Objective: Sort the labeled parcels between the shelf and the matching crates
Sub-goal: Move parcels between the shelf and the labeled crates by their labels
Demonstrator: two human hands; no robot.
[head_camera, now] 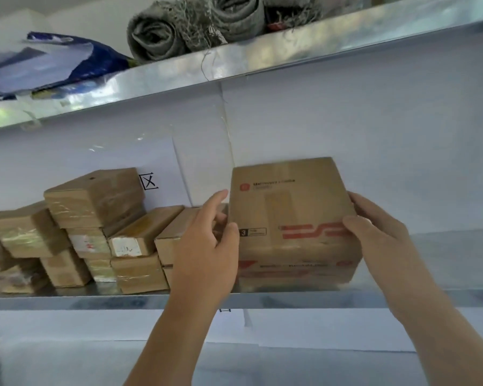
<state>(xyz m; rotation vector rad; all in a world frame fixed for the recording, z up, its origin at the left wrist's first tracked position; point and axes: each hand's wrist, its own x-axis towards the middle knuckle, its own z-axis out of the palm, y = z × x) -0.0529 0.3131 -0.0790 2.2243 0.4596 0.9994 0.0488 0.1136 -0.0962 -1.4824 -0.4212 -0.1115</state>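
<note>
Already well on, judging from the head view: held a printed parcel (290, 215) between left hand (207, 246) and right hand (379, 235), fingers curled on its two sides, bottom at or just above the shelf (402, 299) front edge, mid-span. Stood just beside stacked taped parcels (95, 232) filling the shelf's left end. Showed no crates; could not tell what remained.
</note>
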